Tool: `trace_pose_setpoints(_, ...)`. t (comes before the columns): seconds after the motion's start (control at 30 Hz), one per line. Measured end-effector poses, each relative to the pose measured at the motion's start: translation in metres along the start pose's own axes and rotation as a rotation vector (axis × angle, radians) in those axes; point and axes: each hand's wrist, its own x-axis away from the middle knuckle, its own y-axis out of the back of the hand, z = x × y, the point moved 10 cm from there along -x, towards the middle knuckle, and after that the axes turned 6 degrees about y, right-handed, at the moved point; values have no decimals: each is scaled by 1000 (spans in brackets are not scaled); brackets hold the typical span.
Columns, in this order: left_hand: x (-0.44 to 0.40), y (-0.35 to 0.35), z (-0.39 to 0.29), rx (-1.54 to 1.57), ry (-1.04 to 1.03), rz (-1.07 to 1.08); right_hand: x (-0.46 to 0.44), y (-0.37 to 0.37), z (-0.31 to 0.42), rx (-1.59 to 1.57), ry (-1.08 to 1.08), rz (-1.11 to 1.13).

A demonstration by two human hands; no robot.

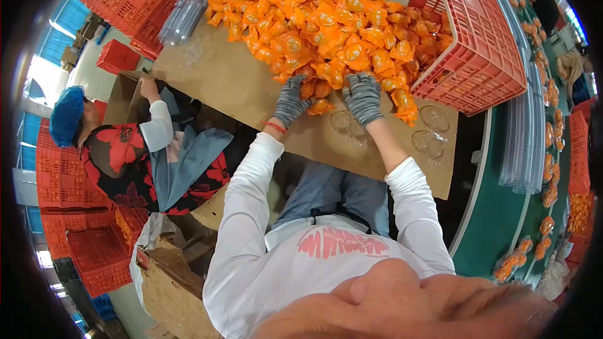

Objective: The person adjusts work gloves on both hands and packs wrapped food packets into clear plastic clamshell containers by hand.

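A large heap of fruit in orange wrappers (314, 19) covers the far part of the cardboard-topped table (213, 75). My left hand (289, 102), in a grey striped glove, curls its fingers around a wrapped fruit (306, 90) at the heap's near edge. Another wrapped fruit (321, 107) lies just beside that hand. My right hand (363, 98), gloved alike, rests against the heap with its fingers stretched forward; its fingertips are partly lost among the wrappers. Below it lies a clear round-celled plastic tray (345, 123), and a second clear tray (429, 143) sits farther right.
A tilted red crate (480, 44) borders the heap on the right. Beyond it runs a green conveyor (496, 213) with stacked clear trays (524, 132) and bagged fruit (514, 258). To the left, a co-worker (125, 150) reaches into a cardboard box. More clear trays (184, 17) stand back left.
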Motion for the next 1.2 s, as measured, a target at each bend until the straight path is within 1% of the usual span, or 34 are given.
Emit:
trace_pose_setpoints(0.03, 1, -3, 7, 60, -3, -9, -1, -6, 7, -30, 32, -23)
trace_pose_setpoints(0.07, 2, -6, 15, 118, -6, -16, -3, -9, 15, -58, 77, -91)
trace_pose_setpoints(0.13, 5, -4, 13, 48, -3, -27, -4, -7, 35, -115, 161, -226)
trace_pose_setpoints(0.17, 5, -4, 11, 14, -3, -34, -9, -15, 35, -143, 129, -192)
trace_pose_setpoints(0.27, 8, 8, -3, 346, 82, 19, -27, -6, 45, -142, -30, -49)
trace_pose_setpoints(0.37, 11, 12, 6, 269, 101, -48, -47, -18, 46, 31, -19, 4)
trace_pose_setpoints(0.47, 12, 13, 23, 620, 160, -43, -65, -38, 30, -130, 39, -22)
trace_pose_setpoints(0.5, 15, 11, 30, 780, 214, -16, -64, -29, 27, -193, 44, -63)
trace_pose_setpoints(0.57, 23, 4, 42, 1100, 326, 44, -60, -39, -2, -605, -115, -99)
trace_pose_setpoints(0.6, 25, 2, 40, 1198, 340, 72, -56, -45, -16, -811, -201, -118)
trace_pose_setpoints(0.63, 28, 1, 38, 1296, 355, 102, -49, -36, -22, -798, -174, -225)
trace_pose_setpoints(0.67, 29, -1, 35, 1395, 367, 132, -39, -44, -33, -1020, -235, -228)
trace_pose_setpoints(0.73, 32, 1, 21, 1396, 451, 245, -11, -23, -26, -1472, -364, -233)
trace_pose_setpoints(0.77, 33, 1, 18, 1394, 488, 300, -8, -37, -43, -1538, -355, -220)
trace_pose_setpoints(0.87, 26, -10, 23, 1207, 372, 402, 27, -24, -57, -1460, -532, -153)
trace_pose_setpoints(0.9, 23, -13, 22, 1148, 335, 412, 32, -20, -58, -1452, -518, -188)
trace_pose_setpoints(1.0, 20, -15, 16, 986, 225, 413, 44, -6, -45, -1364, -449, -187)
trace_pose_setpoints(1.03, 20, -15, 12, 943, 195, 395, 43, 5, -37, -1266, -364, -254)
trace_pose_setpoints(1.07, 20, -14, 9, 900, 164, 375, 47, 5, -33, -1254, -396, -228)
trace_pose_setpoints(1.13, 32, -16, -7, 1219, 284, 442, 52, 15, -21, -1231, -463, -175)
trace_pose_setpoints(1.17, 37, -16, -13, 1379, 345, 475, 53, 9, -23, -1283, -443, -183)
trace_pose_setpoints(1.2, 38, -17, -13, 1437, 350, 499, 53, 3, -25, -1334, -423, -189)
